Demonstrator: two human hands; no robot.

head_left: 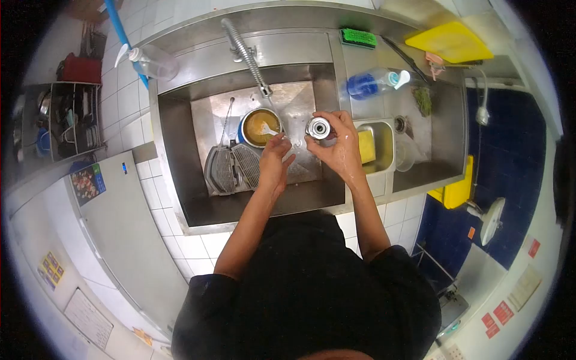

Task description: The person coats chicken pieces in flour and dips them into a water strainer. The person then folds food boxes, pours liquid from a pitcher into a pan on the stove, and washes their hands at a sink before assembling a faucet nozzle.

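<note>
My right hand [339, 147] is closed round a small round metal part [318, 128] with a dark hole in its middle, over the right side of the steel sink basin. To the left, my left hand [275, 162] is beside a round pot [245, 135] of brownish liquid. A white utensil [269, 129] lies in the pot, its end close to my left fingertips; whether they grip it is unclear. Slatted grey grates [224, 170] lie in the basin below the pot. Above it hangs the spout of a coiled metal faucet [254, 71].
A blue bottle [364, 86] and a green brush [358, 38] stand behind the divider. Right of my right hand, a small steel container [384, 150] holds a yellow sponge [366, 147]. A clear pump bottle [157, 63] is at the sink's back left corner.
</note>
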